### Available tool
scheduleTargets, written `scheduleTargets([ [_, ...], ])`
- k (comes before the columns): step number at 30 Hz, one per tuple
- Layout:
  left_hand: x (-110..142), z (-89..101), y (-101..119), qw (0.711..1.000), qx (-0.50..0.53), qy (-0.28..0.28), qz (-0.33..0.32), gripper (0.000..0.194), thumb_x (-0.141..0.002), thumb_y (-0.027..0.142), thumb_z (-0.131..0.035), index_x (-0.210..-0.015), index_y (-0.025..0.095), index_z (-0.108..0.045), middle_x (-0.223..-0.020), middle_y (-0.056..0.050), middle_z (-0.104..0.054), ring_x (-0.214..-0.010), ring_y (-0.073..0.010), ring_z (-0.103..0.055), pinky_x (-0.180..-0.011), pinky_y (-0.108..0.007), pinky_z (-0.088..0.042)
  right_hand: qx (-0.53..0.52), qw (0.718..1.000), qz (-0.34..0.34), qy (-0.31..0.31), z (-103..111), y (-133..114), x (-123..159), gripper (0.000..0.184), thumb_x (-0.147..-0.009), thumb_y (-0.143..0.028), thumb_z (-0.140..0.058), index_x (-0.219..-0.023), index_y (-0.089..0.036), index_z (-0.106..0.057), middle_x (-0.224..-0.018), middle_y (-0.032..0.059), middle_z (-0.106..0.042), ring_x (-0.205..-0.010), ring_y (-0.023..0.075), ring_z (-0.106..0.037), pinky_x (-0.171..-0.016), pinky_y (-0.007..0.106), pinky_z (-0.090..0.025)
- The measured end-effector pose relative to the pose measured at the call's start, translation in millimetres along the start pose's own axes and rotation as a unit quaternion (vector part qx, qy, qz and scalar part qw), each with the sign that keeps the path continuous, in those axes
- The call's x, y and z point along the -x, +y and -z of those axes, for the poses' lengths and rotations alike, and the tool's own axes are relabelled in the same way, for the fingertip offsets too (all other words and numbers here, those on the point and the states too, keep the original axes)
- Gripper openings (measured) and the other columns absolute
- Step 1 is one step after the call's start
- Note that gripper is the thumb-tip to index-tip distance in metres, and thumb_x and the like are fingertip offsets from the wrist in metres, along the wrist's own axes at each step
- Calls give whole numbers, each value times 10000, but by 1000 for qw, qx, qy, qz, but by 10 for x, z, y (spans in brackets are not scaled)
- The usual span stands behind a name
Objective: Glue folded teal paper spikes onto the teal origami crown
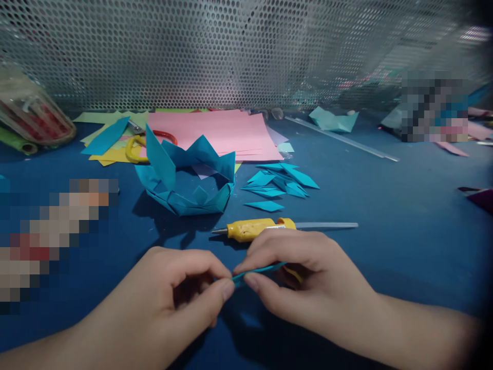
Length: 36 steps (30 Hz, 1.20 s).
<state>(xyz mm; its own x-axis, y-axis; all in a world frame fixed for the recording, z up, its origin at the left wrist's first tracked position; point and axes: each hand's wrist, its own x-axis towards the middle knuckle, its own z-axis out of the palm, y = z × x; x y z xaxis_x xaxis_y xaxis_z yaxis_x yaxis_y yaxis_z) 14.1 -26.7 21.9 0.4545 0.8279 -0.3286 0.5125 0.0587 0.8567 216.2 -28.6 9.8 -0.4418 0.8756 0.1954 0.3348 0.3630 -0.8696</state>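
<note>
I have a thin bit of blue paper (pixel 262 269) pinched between my two hands, held up over the near part of the table (pixel 385 221) that I can see. My left hand (pixel 165 298) is clamped on its left end, thumb against fingers. My right hand (pixel 311 272) is clamped on it too, with the fingertips of both hands very close. I see the paper almost edge-on, so I cannot tell its full shape.

To work it well, I think I should line up the edges first, then press softly from the middle out. Thin paper marks easily, so a crooked crease would be hard to hide. A light, flat pinch should keep the tips sharp.

Just past my hands is a yellow glue gun (pixel 250 230), hard and smooth, lying on its side. Farther out sits a blue paper ring (pixel 200 206) with pointy bits like a crown. To its right is a pile of small blue pieces (pixel 277 180), flat and pointed like leaves.

Near the table's far edge, wide pink sheets (pixel 215 128) lie flat, with yellow-handled scissors (pixel 133 149) by their left side. Behind that edge stands a metal screen (pixel 231 56) full of little round holes.
</note>
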Motion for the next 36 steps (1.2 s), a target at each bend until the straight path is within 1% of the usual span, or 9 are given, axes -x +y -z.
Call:
scheduleTargets([
  [6,62,1,17,996,-65,33,-41,252,-834,305,-533,-596,239,-580,-466,84,-526,-432,-90,-487,-459,-176,-350,6,1000,14,-14,23,-13,-12,141,-785,-113,-629,-791,-180,-753,-687,8,-743,-611,100,-668,-577,184,-530],
  [16,33,65,-37,982,-139,5,-130,299,-921,295,-503,-630,239,-540,-498,76,-565,-423,-84,-520,-434,-155,-369,16,1000,5,-18,52,-49,2,116,-765,-109,-662,-730,-178,-748,-639,-15,-724,-559,67,-651,-544,130,-499],
  [18,53,38,-48,977,-150,22,-148,293,-920,287,-502,-634,240,-548,-506,75,-587,-426,-82,-539,-442,-155,-374,27,999,27,-19,60,-61,14,96,-774,-108,-676,-752,-164,-750,-649,-12,-726,-572,61,-654,-568,121,-505],
  [22,78,-33,-102,957,-206,68,-194,226,-835,217,-560,-611,242,-569,-429,95,-527,-355,-67,-471,-401,-184,-315,34,999,40,-7,38,-67,51,80,-778,-108,-687,-759,-158,-747,-641,-10,-711,-568,58,-646,-580,118,-513],
  [26,56,-45,-168,942,-223,62,-243,158,-845,202,-592,-701,241,-644,-538,74,-667,-451,-84,-608,-481,-180,-400,30,999,23,-6,-6,-58,77,84,-772,-111,-688,-737,-175,-730,-640,-20,-700,-554,56,-632,-544,119,-502],
  [29,52,-21,-182,937,-225,45,-263,186,-889,202,-578,-724,243,-653,-588,68,-708,-496,-83,-652,-503,-164,-427,37,997,62,-33,17,-50,74,59,-829,-127,-698,-804,-166,-734,-691,-14,-711,-617,56,-652,-598,111,-519],
  [31,74,-16,-178,921,-259,49,-287,272,-916,186,-511,-678,238,-631,-542,61,-678,-448,-82,-622,-475,-183,-414,67,990,114,-46,67,-37,62,46,-862,-189,-724,-886,-151,-735,-750,0,-722,-689,60,-674,-673,109,-531],
  [33,116,-27,-169,896,-315,65,-306,318,-934,193,-467,-665,239,-630,-506,46,-654,-424,-103,-606,-467,-220,-408,133,978,160,-27,134,-14,46,211,-855,-332,-744,-937,-138,-722,-786,22,-727,-728,83,-685,-698,138,-536],
  [36,183,-49,-158,878,-361,94,-301,293,-951,220,-479,-707,251,-638,-516,38,-661,-444,-133,-617,-510,-250,-427,249,948,199,3,248,31,22,420,-847,-561,-655,-836,-143,-694,-708,39,-693,-644,110,-654,-590,199,-500],
])
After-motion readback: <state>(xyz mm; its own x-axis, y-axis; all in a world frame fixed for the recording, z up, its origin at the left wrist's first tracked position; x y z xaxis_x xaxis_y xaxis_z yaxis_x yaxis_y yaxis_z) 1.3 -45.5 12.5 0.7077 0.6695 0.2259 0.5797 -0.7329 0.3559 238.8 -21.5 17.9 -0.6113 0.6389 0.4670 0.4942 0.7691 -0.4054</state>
